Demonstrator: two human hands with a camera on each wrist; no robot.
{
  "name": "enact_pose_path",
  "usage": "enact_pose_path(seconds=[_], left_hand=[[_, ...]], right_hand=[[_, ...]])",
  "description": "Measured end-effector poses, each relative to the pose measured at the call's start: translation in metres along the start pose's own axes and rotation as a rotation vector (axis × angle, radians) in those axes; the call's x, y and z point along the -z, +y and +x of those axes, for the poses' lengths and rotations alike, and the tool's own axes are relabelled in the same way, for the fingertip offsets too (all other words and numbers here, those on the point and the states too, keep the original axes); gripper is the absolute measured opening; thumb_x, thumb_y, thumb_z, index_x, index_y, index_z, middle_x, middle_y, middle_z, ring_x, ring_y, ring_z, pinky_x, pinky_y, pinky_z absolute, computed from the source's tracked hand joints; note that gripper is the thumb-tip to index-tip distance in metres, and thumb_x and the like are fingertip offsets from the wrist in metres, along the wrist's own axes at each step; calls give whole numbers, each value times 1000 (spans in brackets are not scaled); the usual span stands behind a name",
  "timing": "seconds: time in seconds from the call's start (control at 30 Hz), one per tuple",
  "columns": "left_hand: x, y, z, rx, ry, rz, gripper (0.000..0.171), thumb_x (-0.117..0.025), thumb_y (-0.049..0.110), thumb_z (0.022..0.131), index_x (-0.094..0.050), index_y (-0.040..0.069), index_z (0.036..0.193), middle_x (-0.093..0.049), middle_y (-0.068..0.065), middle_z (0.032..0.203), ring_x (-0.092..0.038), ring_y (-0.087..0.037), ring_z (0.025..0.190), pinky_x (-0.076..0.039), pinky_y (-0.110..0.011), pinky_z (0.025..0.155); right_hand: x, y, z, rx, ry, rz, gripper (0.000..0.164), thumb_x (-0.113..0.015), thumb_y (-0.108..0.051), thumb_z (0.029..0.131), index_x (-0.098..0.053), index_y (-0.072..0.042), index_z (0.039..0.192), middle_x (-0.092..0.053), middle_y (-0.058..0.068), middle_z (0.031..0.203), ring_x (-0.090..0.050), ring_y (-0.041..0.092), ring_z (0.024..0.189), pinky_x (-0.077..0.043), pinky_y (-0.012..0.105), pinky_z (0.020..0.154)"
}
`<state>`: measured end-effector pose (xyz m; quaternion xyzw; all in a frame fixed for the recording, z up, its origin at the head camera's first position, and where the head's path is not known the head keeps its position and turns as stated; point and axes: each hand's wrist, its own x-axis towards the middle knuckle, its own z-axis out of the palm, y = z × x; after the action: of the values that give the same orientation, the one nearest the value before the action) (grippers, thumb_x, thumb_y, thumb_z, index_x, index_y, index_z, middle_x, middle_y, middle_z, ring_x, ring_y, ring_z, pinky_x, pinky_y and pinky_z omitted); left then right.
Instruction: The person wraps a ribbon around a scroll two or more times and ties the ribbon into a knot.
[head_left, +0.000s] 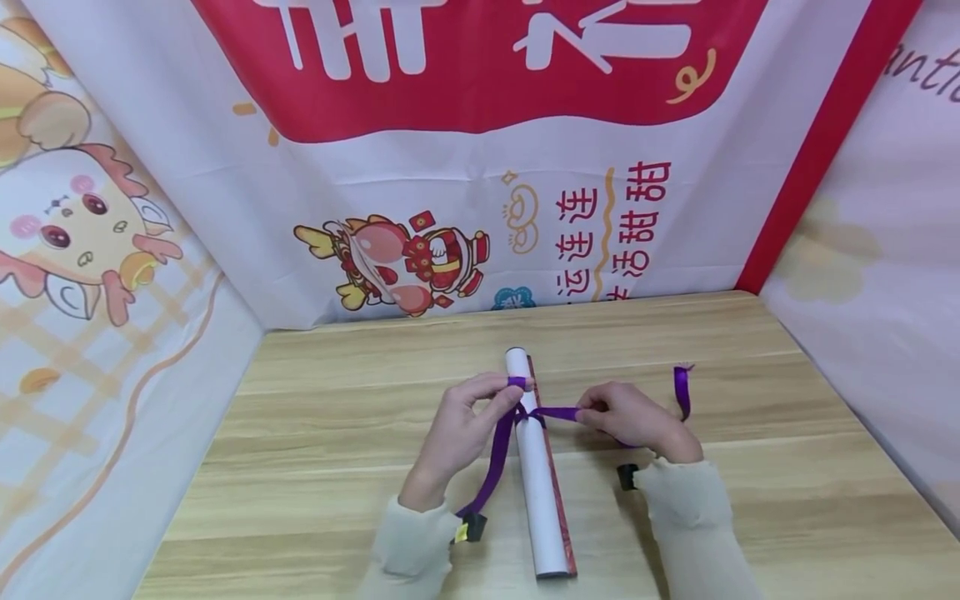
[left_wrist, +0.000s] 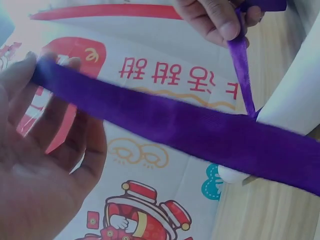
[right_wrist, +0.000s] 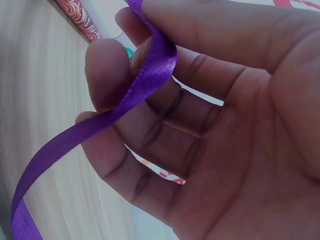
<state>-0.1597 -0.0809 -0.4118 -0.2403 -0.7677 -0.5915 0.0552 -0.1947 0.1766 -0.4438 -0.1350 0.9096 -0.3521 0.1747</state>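
A white rolled-up scroll (head_left: 538, 492) with a red patterned edge lies lengthwise on the table. Purple ribbon (head_left: 495, 462) crosses around its upper part, where the strands meet. Over the scroll, my left hand (head_left: 459, 421) pinches one strand between thumb and fingers; in the left wrist view this ribbon (left_wrist: 165, 117) runs taut and flat toward the roll. To the right of the scroll, my right hand (head_left: 633, 417) pinches the other strand, stretched sideways from the crossing. Its loose tail (right_wrist: 55, 140) curves past the fingers in the right wrist view.
The wood-grain table (head_left: 300, 467) extends around the scroll. A printed cloth (head_left: 465, 167) in white and red stands along its back edge, with more cloth at both sides. The ribbon's free end (head_left: 681, 392) shows beyond the right wrist. Small black devices (head_left: 472, 527) sit at both wrists.
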Motion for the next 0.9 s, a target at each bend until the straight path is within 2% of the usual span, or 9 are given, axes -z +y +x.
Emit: enact_pose_path(seconds=[0.1,0.17,0.37,0.57,0.9], left_hand=[[-4,-2,2,13,58,9,33,-56,39,92,-73,14,105,-71,8,102,-63,-12,91,-52,-35,81],[-7,-3,4,1,65,24,33,-56,38,92,-73,13,106,-71,7,101,-63,-12,88,-52,-35,78],[-12,-5,11,-69,38,88,30,-56,26,95,-69,11,116,-72,4,103,-64,-10,90,-53,-29,76],[-13,-13,16,-65,18,143,35,-54,21,96,-61,13,129,-72,-1,105,-64,-10,89,-54,-28,77],[-11,-20,19,-108,114,218,39,-62,23,90,-62,16,128,-73,-3,99,-67,-5,84,-54,-23,76]], right_hand=[[0,-1,-1,3,-1,0,18,-59,-27,93,-68,-12,96,-63,9,80,-53,18,68,-45,33,62],[0,-1,-1,3,0,-4,18,-59,-26,93,-68,-12,96,-63,9,80,-53,17,68,-45,32,62],[1,-3,-1,4,-2,-16,18,-58,-27,93,-68,-12,96,-63,9,80,-53,17,69,-45,33,63],[-1,-1,-1,0,0,-10,17,-58,-26,93,-68,-13,97,-63,7,82,-53,17,71,-46,32,65],[4,-1,-3,13,9,-21,15,-59,-25,93,-68,-14,96,-63,6,81,-53,16,72,-46,32,67]])
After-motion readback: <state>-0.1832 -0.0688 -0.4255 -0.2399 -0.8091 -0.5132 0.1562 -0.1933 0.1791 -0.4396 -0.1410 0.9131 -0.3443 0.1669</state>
